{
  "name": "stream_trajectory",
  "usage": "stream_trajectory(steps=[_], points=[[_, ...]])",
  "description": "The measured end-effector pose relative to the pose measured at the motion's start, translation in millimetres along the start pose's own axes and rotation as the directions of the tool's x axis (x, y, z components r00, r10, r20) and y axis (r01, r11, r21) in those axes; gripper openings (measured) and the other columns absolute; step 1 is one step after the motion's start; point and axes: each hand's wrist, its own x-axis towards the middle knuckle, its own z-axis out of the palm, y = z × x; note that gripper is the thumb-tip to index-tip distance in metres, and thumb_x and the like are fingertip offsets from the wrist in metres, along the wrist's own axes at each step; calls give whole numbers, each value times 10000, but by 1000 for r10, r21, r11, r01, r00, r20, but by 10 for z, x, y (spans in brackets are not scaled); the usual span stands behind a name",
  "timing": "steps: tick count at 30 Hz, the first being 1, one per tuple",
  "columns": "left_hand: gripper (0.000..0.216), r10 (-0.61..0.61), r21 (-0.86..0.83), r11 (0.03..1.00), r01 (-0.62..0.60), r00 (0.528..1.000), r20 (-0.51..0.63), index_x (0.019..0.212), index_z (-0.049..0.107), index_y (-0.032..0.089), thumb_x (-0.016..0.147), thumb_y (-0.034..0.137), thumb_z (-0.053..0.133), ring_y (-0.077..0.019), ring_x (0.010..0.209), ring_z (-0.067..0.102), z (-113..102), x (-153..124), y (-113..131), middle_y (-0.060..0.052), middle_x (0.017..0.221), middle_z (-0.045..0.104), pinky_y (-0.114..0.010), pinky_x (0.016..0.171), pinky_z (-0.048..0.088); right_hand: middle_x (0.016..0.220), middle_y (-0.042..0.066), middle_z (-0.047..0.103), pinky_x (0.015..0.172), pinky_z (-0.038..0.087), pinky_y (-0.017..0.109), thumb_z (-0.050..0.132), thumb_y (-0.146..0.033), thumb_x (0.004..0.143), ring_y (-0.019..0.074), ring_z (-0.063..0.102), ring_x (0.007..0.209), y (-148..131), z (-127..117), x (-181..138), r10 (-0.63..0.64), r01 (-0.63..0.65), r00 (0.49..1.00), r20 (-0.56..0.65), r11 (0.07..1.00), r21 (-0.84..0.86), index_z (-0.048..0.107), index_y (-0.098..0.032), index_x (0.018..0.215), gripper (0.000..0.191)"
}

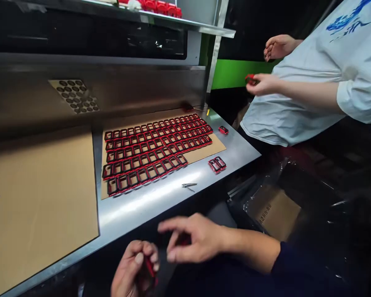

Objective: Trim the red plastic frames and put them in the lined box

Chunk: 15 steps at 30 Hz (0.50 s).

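Note:
My left hand [134, 268] is closed around a small red-and-black frame [150, 268] in front of the table's edge; the fingers cover part of it, and it is blurred. Beside it, to the right, my right hand [194, 239] has its index finger stretched out to the left. Its thumb and another finger curl round a dark reddish thing [184, 238], too shaded to name. Beyond both hands, rows of red-and-black rectangular frames [156, 154] lie on a cardboard sheet [200, 153]. A pair of small metal nippers [189, 185] lies on the metal tabletop [148, 208].
Two frames [217, 164] and a single one [223, 130] sit near the table's right edge. A large cardboard sheet [43, 206] covers the left side. At right, a co-worker's hand [262, 84] holds a red part. Below stands a plastic-lined box [275, 210]. Red parts [160, 7] line a shelf.

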Motion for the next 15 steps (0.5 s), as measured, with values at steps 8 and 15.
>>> stream_trajectory(steps=[8, 15], points=[[685, 250, -251, 935, -250, 968, -34, 1005, 702, 294, 392, 388, 991, -197, 726, 731, 845, 164, 374, 0, 947, 767, -283, 617, 639, 829, 35, 684, 721, 536, 326, 804, -506, 698, 180, 621, 715, -410, -146, -85, -78, 67, 948, -308, 997, -46, 691, -207, 1106, 518], [574, 207, -5, 978, -207, 977, 45, 993, 675, 279, 578, 617, 882, -345, 1076, 733, 781, 408, -164, -41, 1068, 784, -455, 865, 645, 762, -38, 611, 566, 413, 220, 910, -473, 526, 94, 516, 623, 473, 117, 110, 216, -107, 925, -314, 937, 331, 671, -192, 927, 545]])
